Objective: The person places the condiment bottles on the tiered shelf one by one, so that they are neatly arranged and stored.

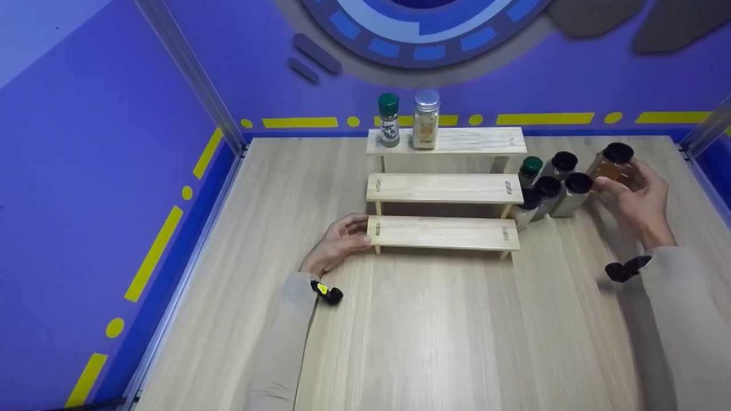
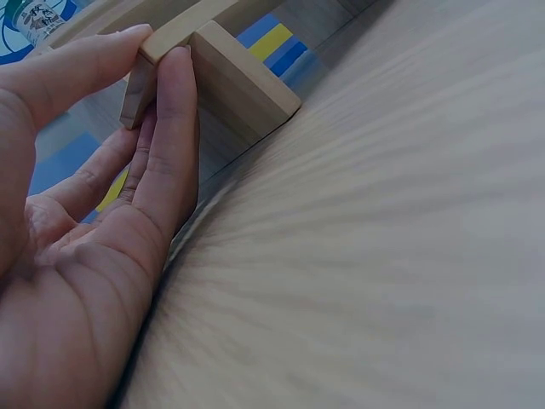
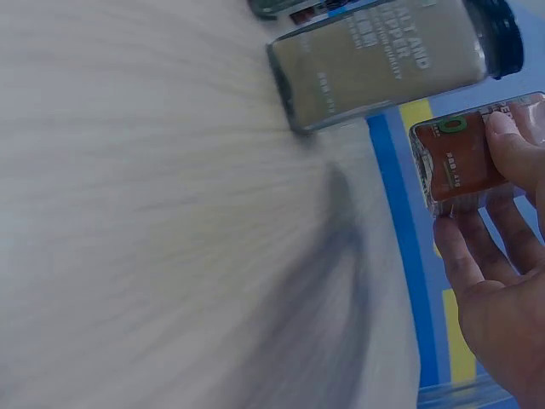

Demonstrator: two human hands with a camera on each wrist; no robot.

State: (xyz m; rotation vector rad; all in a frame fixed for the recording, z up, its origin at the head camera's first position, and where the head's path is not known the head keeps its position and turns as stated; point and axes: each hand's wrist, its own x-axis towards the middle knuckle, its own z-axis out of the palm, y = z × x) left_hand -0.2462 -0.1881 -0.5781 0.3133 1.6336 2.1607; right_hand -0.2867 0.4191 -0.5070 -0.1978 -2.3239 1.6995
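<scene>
At the left end of a three-step wooden shelf rack (image 1: 442,233), my left hand (image 1: 338,244) pinches the lowest board. The left wrist view has the thumb above the board's end (image 2: 183,34) and fingers beneath it. On the far right, my right hand (image 1: 642,200) grips a spice jar (image 1: 610,165) with a black lid and reddish-brown contents. In the right wrist view that jar (image 3: 460,158) is off the table, thumb on one side and fingers on the other. Close by stands a black-lidded salt and pepper jar (image 3: 375,64).
On the top board stand a green-lidded jar (image 1: 389,123) and a silver-lidded jar (image 1: 426,123). Several jars cluster right of the rack, among them a green-lidded one (image 1: 531,166) and a black-lidded one (image 1: 573,194). Blue panels (image 1: 257,74) enclose the wooden table (image 1: 434,342) at back and left.
</scene>
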